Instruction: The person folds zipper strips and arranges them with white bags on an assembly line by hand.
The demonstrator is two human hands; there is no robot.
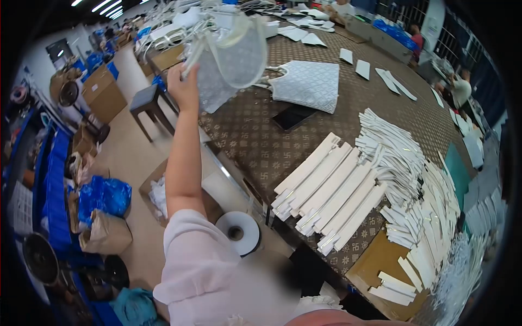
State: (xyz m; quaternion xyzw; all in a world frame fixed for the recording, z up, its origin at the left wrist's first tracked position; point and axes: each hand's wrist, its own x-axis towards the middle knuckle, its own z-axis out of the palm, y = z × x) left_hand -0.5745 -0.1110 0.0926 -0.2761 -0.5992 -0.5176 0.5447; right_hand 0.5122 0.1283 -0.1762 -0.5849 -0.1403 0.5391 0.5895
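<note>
**Mesh bag point(234, 54) aloft in left hand point(184, 87)**

Counter point(255, 141): patterned, below the bag. Mesh bag: up and right of my fingers, long axis slanting down-left. Fingers: pinching its left rim. Right hand: out of view

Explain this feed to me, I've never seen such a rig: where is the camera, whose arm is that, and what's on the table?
There is no machine here. A person works with bare hands, and the one picture comes from a camera worn on their head, looking forward and down. Its wide lens bends the edges. The left hand is raised and grips a white bag over the table's edge. The right hand is out of view. On the table, which has a brown patterned cover, lie a second bag, a dark slab and rows of white strips. A white roll sits on the floor. Other people work at the far side.
</note>
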